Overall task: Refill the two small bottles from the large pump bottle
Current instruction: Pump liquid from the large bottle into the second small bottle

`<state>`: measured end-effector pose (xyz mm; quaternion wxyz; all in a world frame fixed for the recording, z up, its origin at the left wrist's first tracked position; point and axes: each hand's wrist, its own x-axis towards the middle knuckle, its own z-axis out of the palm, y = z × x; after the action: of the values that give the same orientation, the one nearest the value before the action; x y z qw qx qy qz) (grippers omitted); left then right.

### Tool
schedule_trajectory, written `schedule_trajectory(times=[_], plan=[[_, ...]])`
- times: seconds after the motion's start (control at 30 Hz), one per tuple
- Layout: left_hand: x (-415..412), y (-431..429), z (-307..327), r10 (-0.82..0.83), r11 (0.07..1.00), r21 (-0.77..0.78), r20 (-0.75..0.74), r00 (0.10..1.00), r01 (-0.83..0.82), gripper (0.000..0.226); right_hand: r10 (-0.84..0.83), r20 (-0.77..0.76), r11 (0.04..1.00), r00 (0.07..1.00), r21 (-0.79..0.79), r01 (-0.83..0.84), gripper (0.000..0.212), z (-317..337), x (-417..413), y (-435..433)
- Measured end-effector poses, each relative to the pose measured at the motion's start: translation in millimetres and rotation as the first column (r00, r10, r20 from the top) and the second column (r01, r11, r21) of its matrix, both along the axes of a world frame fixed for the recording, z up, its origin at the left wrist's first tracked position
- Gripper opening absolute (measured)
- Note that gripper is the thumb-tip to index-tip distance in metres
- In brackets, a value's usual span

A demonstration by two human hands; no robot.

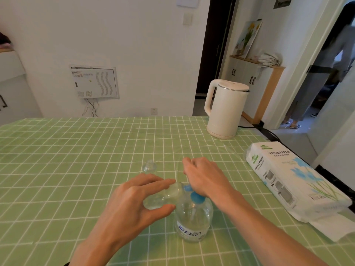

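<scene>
First fill under way: the left hand grips a tilted small clear plastic bottle, part full, at the blue spout of the large clear pump bottle, the right hand bears on the pump with its curled fingers' hold unclear, and what seems the second small clear bottle waits beyond.

Only one camera is at work here, worn on the person's head. It looks forward and down over the counter with the green, white-gridded cloth, from the near edge toward the white wall behind. Both forearms run up from the bottom edge. The left hand, round a small clear bottle, and the right hand sit close under the lens at mid-frame, over the large clear pump bottle with the blue head. The lens is wide: the white electric kettle at the far side, the white tissue pack on the right and a doorway beyond all fit in, and straight lines bow near the edges.
</scene>
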<state>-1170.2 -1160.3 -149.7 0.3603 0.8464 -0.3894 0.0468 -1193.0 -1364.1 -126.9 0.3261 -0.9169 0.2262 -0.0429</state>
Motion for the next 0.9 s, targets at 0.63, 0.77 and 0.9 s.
schedule_trajectory(times=[0.63,0.77,0.9], plan=[[-0.3,-0.9,-1.8,0.003,1.0,-0.018,0.002,1.0,-0.003,0.048,-0.002,-0.03,1.0,1.0,-0.014,0.002,0.05,2.6,0.8,0.4],[-0.6,-1.6,0.3,-0.003,1.0,-0.011,0.006,1.0,0.004,0.048,0.012,-0.006,0.999,1.0,-0.048,-0.012,0.047,4.5,2.2,0.3],[-0.7,-0.7,0.9,0.003,1.0,-0.016,0.008,1.0,-0.003,0.048,0.012,0.03,0.996,0.999,-0.088,-0.009,0.047,6.8,4.7,1.8]])
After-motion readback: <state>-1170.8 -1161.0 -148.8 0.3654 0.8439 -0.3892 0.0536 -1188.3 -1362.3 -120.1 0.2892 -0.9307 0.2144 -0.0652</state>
